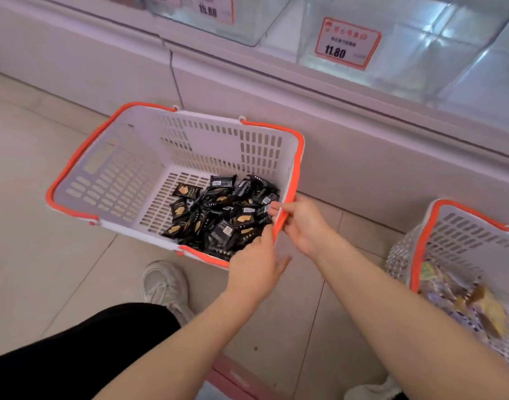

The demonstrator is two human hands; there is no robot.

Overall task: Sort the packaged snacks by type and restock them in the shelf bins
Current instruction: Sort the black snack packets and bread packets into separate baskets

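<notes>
A white shopping basket [138, 157] with orange handles sits on the floor, tilted up on its right side. Several black snack packets [224, 209] are piled in its lower right corner. My right hand [302, 223] grips the orange handle [280, 223] at the basket's right rim. My left hand [256, 269] is at the near right corner, fingers reaching over the rim toward the packets; its fingertips are hidden. A clear shelf bin [415, 50] with an 11.80 price tag [347, 43] stands above.
A second white and orange basket [455, 232] with light-coloured snack packets [461, 301] stands at the right. Another clear bin [218, 15] with a price tag is at the top left. My shoe [165, 284] and black trouser leg are near the first basket.
</notes>
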